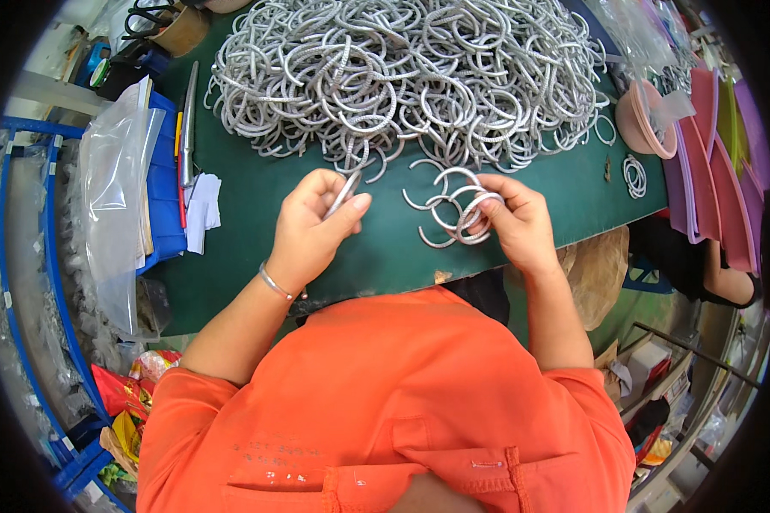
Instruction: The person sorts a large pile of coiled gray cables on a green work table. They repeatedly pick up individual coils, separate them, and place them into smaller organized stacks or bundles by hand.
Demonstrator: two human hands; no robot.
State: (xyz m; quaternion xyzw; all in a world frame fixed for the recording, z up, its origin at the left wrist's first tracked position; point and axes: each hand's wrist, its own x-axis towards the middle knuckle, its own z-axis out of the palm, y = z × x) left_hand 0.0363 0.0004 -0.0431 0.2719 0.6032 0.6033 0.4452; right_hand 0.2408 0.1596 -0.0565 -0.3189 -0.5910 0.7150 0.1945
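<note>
Between the thumb and fingers of my left hand [317, 224] is a silver metal ring [344, 194], seen nearly edge-on. My right hand [516, 215] grips several open, C-shaped silver rings [460, 215], which fan out to the left from its fingertips. Both hands are just above the green tabletop [385, 256], apart from each other. Beyond them rises a large heap of similar silver rings [398, 83], many with a twisted or ribbed surface. A few loose rings lie at the heap's near edge, close to my fingertips.
A blue plastic bin [167, 186] with clear plastic bags stands at the left, beside a tapered metal rod [190, 115] and white paper slips [203, 208]. On the right are a pink cup [645, 118], stacked rings [634, 176] and coloured trays [718, 167]. A person's arm [725, 279] shows beyond.
</note>
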